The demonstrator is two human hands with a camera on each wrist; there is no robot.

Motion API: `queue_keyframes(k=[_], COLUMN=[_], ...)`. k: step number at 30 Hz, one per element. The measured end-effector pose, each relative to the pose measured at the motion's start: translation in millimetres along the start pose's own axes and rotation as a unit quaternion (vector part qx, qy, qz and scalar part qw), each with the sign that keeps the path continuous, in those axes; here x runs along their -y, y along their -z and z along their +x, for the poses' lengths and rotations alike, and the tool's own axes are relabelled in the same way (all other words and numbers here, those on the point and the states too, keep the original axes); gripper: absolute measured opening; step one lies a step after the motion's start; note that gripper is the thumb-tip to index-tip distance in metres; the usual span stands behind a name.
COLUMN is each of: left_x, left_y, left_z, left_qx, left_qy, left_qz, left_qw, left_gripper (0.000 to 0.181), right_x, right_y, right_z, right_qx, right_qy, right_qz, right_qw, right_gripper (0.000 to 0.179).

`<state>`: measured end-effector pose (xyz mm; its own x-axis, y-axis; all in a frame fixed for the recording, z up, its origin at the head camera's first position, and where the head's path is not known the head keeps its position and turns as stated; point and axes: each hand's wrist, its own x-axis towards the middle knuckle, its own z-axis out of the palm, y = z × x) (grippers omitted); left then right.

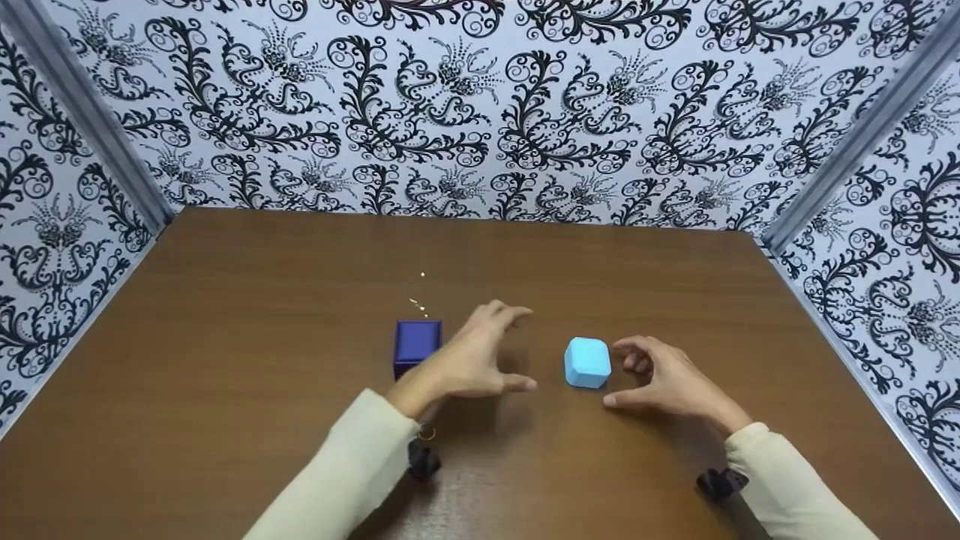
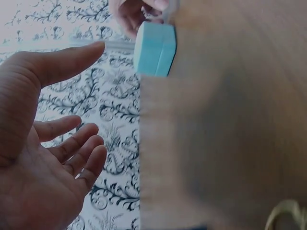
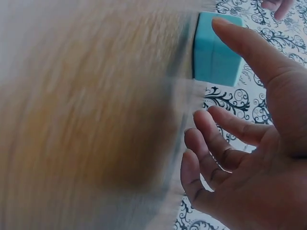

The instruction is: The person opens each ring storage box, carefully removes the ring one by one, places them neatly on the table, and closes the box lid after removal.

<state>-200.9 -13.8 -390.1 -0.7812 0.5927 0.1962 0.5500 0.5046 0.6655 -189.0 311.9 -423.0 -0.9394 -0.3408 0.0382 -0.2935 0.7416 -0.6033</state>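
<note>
A small light-blue box (image 1: 587,363) with rounded corners stands on the brown table between my two hands. My left hand (image 1: 480,356) is held above the table to the left of it, thumb and fingers spread apart with nothing between them. Close on the box's right side is my right hand (image 1: 664,379), its thumb and bent fingers apart and holding nothing. In the left wrist view the box (image 2: 156,49) shows a seam around its side. The right wrist view has the thumb in front of part of the box (image 3: 218,52).
A dark blue box (image 1: 418,341) stands left of my left hand, which partly hides it. Behind it lie small gold-coloured pieces (image 1: 417,304). A gold ring (image 1: 427,433) lies near my left wrist. Patterned walls (image 1: 450,112) border the table (image 1: 262,337).
</note>
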Motion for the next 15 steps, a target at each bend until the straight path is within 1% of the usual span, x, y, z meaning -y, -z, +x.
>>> queue_keyframes(k=[2, 5, 10, 15], left_x=[-2.1, -3.2, -2.3, -1.4], left_y=[-6.8, -16.6, -32.1, -46.1], left_z=[4.3, 10.1, 18.6, 26.9], left_qx=[0.006, 0.005, 0.007, 0.01], left_qy=[0.005, 0.009, 0.027, 0.036], left_qz=[0.005, 0.006, -0.003, -0.008], left_qw=[1.0, 0.9999, 0.9996, 0.9993], left_gripper=[0.088, 0.086, 0.084, 0.083], right_x=[0.4, 1.2, 1.6, 1.6], right_y=[-0.9, -2.6, -5.9, -9.1], right_z=[1.6, 4.2, 7.9, 12.7], right_qx=[0.006, 0.009, 0.018, 0.01], right_qy=[-0.002, -0.003, -0.002, 0.018], right_qz=[0.0, -0.007, -0.016, -0.006], right_qw=[1.0, 0.9999, 0.9997, 0.9998], right_gripper=[0.077, 0.078, 0.077, 0.073])
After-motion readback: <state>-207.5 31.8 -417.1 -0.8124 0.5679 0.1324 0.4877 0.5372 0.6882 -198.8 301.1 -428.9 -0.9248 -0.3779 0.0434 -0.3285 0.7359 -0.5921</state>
